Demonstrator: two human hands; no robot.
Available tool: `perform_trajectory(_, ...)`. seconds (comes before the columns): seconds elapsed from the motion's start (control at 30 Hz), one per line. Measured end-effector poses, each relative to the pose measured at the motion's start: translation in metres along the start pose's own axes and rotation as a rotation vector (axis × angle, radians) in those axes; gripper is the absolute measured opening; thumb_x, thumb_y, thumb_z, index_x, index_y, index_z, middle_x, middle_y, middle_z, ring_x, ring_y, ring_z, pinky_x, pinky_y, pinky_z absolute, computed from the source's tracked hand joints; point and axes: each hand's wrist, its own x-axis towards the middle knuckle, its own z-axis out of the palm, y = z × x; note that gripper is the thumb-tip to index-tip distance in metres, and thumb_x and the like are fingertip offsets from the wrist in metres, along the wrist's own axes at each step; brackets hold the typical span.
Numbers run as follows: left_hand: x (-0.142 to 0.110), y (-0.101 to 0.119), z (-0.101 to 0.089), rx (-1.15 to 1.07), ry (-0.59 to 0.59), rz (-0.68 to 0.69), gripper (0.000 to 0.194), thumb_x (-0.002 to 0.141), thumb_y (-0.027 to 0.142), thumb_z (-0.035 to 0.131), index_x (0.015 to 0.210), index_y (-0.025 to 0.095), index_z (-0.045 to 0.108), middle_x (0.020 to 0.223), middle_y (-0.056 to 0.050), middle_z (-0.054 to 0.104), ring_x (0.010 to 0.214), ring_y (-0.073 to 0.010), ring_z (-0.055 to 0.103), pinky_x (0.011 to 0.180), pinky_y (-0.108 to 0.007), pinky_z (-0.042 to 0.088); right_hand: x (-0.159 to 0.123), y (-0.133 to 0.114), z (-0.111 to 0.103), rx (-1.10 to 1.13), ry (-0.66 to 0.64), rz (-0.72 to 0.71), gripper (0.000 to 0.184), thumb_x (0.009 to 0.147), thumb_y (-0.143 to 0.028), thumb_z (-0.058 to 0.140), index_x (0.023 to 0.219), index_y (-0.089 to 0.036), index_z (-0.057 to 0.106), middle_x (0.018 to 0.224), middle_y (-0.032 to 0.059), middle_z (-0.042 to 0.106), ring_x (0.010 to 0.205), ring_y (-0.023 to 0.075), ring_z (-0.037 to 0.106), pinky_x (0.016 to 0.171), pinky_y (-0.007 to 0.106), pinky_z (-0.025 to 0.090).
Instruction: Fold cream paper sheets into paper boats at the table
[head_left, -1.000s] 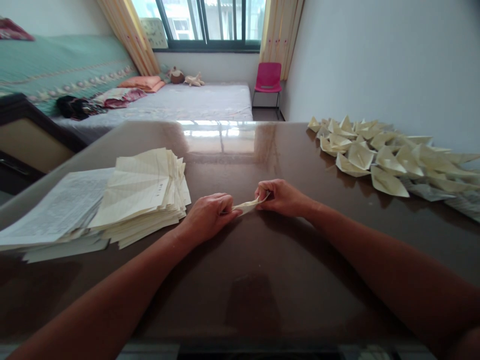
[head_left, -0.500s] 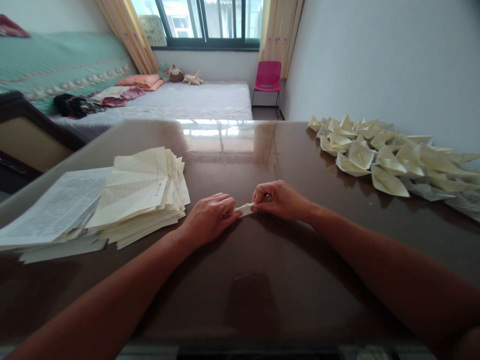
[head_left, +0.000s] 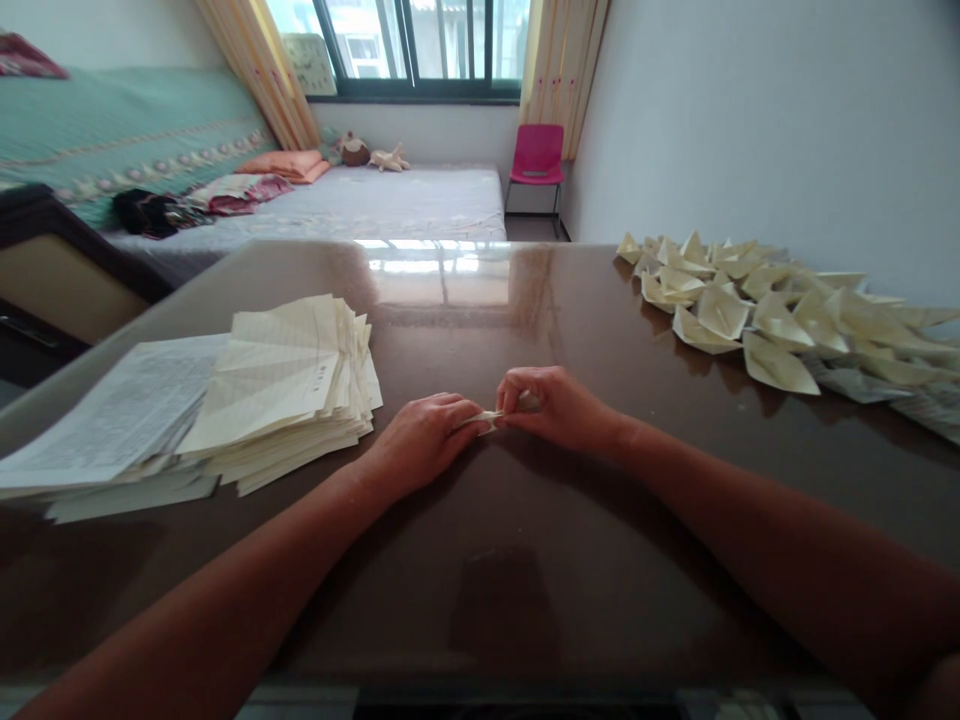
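Observation:
A small folded piece of cream paper (head_left: pixel 490 422) is held between my two hands, just above or on the brown tabletop. My left hand (head_left: pixel 431 432) pinches its left end between thumb and fingers. At the other end, the thumb and curled fingers of my right hand (head_left: pixel 551 405) grip the paper. Only a short strip shows between the fingertips; the rest is covered by the hands. Left of my hands lies a stack of cream paper sheets (head_left: pixel 262 375), the top one creased and printed. Folded paper boats (head_left: pixel 780 318) crowd the right side of the table.
The glossy brown table (head_left: pixel 450 580) reflects the window. Printed white sheets (head_left: pixel 112 410) lie partly under the cream stack. Past the far edge are a bed (head_left: pixel 420 205) and a pink chair (head_left: pixel 537 155). A wall (head_left: pixel 750 120) runs along the right.
My hands have drawn closer together, so less of the folded paper shows between them. The right hand has shifted slightly left, and the left hand's fingers lie flatter over the paper.

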Motion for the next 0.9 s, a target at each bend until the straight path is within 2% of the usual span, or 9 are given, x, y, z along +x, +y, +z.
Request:
perform_trajectory(0.13, 0.0, 0.006, 0.0, 0.063, 0.029, -0.042, 0.024, 0.097, 0.038, 0.037, 0.094, 0.02, 0.052, 0.084, -0.003, 0.061, 0.081, -0.0184, 0.058, 0.071, -0.027, 0.041, 0.001, -0.001, 0.0, -0.049, -0.007, 0.085, 0.013, 0.075, -0.023, 0.069, 0.079, -0.017, 0.058, 0.076, -0.0011, 0.064, 0.071, 0.0126, 0.057, 0.066, 0.023, 0.042)
perform_trajectory(0.3, 0.0, 0.01, -0.001, -0.022, 0.021, -0.05, 0.017, 0.097, 0.035, 0.037, 0.093, 0.021, 0.046, 0.083, -0.002, 0.061, 0.075, -0.0165, 0.059, 0.068, -0.026, 0.04, 0.0, -0.003, 0.0, -0.035, -0.007, 0.071, 0.017, 0.076, -0.027, 0.068, 0.086, -0.016, 0.06, 0.082, -0.0002, 0.067, 0.074, 0.013, 0.059, 0.067, 0.023, 0.043)
perform_trajectory(0.5, 0.0, 0.008, -0.001, -0.078, 0.03, -0.015, 0.014, 0.096, 0.034, 0.038, 0.093, 0.021, 0.045, 0.087, -0.002, 0.06, 0.077, -0.0162, 0.058, 0.069, -0.025, 0.041, -0.001, -0.003, 0.0, -0.03, -0.112, 0.131, 0.017, 0.081, -0.03, 0.065, 0.093, -0.018, 0.071, 0.082, 0.0013, 0.072, 0.075, 0.0155, 0.064, 0.068, 0.024, 0.044)
perform_trajectory(0.7, -0.002, 0.011, 0.001, -0.14, 0.059, -0.049, 0.013, 0.096, 0.03, 0.038, 0.089, 0.021, 0.045, 0.08, -0.001, 0.06, 0.064, -0.013, 0.055, 0.063, -0.023, 0.04, -0.004, -0.005, 0.002, -0.101, -0.013, 0.051, 0.013, 0.083, -0.024, 0.06, 0.082, -0.016, 0.07, 0.068, -0.0009, 0.069, 0.063, 0.0116, 0.058, 0.06, 0.021, 0.039)
perform_trajectory(0.9, -0.001, 0.011, 0.003, -0.189, 0.077, -0.108, 0.011, 0.096, 0.032, 0.04, 0.095, 0.022, 0.045, 0.075, 0.001, 0.061, 0.061, -0.0134, 0.057, 0.061, -0.023, 0.04, -0.004, -0.006, -0.001, -0.088, -0.004, 0.021, 0.016, 0.085, -0.019, 0.055, 0.084, -0.016, 0.071, 0.072, -0.0003, 0.071, 0.063, 0.0109, 0.058, 0.062, 0.02, 0.038)
